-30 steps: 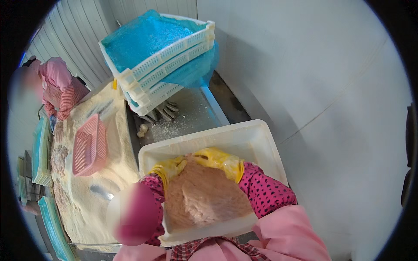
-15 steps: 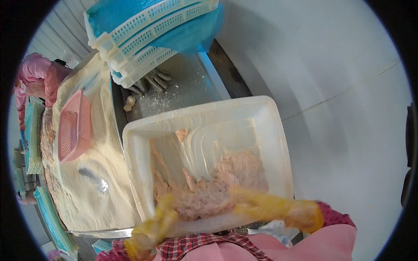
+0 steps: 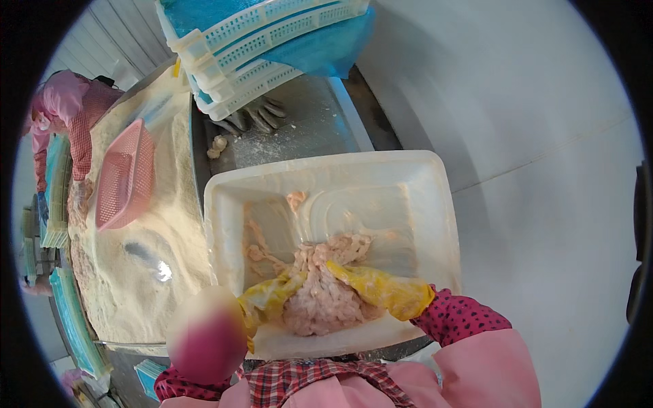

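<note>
A large white plastic tub stands right in front of me, with wet, pale pink raw meat pieces heaped in its near middle. My left hand, in a yellow rubber glove, is closed on the heap's left side. From the right, my right hand, gloved in yellow too, is closed round the top of the heap, its fingers pointing inward. Some fingertips are buried in the meat. Stray scraps stick to the tub's floor farther off. A blurred patch covers part of my left forearm.
Left of the tub is a table of pale powder with a pink perforated basket on it. Behind stand stacked white trays with blue liners, beside grey gloves. A person in pink works at the far left.
Both my hands have moved inward and away from the tub's near edge. The meat, spread across before, is now drawn together into a heap between them. The view has shifted slightly.
</note>
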The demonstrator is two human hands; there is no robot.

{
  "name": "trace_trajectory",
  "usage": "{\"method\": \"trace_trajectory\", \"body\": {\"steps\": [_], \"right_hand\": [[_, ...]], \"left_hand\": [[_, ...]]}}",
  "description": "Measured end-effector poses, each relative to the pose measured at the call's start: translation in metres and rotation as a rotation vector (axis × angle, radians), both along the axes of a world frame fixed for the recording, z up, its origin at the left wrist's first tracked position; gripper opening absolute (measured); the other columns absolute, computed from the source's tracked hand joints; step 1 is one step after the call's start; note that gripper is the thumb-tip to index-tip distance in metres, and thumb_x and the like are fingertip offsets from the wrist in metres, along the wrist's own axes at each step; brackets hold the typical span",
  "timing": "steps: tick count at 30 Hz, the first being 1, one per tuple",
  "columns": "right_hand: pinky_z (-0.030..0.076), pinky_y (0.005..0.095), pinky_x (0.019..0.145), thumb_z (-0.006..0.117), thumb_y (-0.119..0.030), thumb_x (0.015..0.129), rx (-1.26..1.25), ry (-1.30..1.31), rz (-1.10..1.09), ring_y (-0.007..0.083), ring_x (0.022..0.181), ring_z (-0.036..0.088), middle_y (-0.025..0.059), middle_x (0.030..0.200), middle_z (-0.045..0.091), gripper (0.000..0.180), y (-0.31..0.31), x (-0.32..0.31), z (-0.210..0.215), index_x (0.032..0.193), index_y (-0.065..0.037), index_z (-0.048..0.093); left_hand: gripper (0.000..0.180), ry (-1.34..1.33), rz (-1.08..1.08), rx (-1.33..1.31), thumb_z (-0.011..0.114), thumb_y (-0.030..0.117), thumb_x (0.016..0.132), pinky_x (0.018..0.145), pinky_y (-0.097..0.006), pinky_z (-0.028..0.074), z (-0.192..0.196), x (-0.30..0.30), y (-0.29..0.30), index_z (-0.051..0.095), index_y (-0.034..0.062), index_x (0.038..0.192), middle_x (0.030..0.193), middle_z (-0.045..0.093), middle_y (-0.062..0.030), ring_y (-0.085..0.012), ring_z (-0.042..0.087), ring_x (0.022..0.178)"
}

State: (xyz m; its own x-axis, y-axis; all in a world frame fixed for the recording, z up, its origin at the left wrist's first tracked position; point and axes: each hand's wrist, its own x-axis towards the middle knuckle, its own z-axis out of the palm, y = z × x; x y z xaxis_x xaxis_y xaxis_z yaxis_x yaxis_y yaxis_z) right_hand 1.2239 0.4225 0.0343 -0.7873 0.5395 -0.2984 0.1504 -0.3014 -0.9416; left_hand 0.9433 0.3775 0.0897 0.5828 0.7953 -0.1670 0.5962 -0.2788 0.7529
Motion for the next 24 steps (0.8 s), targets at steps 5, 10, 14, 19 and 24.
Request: {"method": "trace_trajectory", "body": {"steps": [5,10,14,19,24], "right_hand": [[0.03,0.0285,0.104,0.041,-0.009,0.093,-0.4,-0.009,0.218,0.0218,0.124,0.04,0.0125,0.136,0.041,0.045,-0.016,-0.016,-0.063,0.137,-0.003,0.035],[0.03,0.0277,0.104,0.044,-0.011,0.093,-0.597,-0.024,0.247,0.0197,0.123,0.04,0.01,0.136,0.041,0.044,-0.017,0.003,-0.057,0.136,-0.004,0.037],[0.029,0.027,0.105,0.046,-0.014,0.094,-0.64,-0.03,0.195,0.0181,0.123,0.04,0.008,0.136,0.042,0.044,-0.016,0.013,-0.032,0.136,-0.005,0.038],[0.026,0.0263,0.107,0.048,-0.015,0.094,-0.26,0.101,0.063,0.0166,0.126,0.037,0.0058,0.138,0.039,0.045,-0.016,-0.005,0.045,0.136,-0.006,0.037],[0.024,0.0276,0.108,0.054,-0.022,0.091,0.156,-0.125,-0.014,0.0176,0.127,0.035,0.0075,0.14,0.036,0.051,-0.023,-0.016,0.125,0.136,-0.007,0.037]], "left_hand": [[0.052,-0.26,0.064,-0.314,0.049,0.011,0.086,0.101,-0.031,0.035,-0.067,-0.01,-0.031,0.036,0.0065,0.136,0.133,0.044,-0.0139,-0.026,0.044,0.121],[0.052,-0.9,0.258,-1.068,0.045,0.024,0.095,0.109,-0.03,0.026,-0.048,0.001,-0.033,0.028,0.0099,0.142,0.144,0.033,-0.0074,-0.016,0.033,0.13],[0.055,-1.114,0.395,-1.158,0.048,0.023,0.095,0.109,-0.03,0.025,-0.035,0.011,-0.036,0.024,0.012,0.143,0.144,0.031,-0.0062,-0.0158,0.033,0.13],[0.058,-1.232,0.424,-1.066,0.053,0.02,0.092,0.11,-0.03,0.024,0.005,0.013,-0.038,0.026,0.0118,0.142,0.144,0.031,-0.0059,-0.0162,0.03,0.132],[0.055,-1.228,0.373,-0.736,0.053,0.015,0.091,0.108,-0.03,0.027,0.045,0.007,-0.032,0.029,0.0082,0.14,0.14,0.037,-0.0077,-0.0175,0.036,0.128]]}}
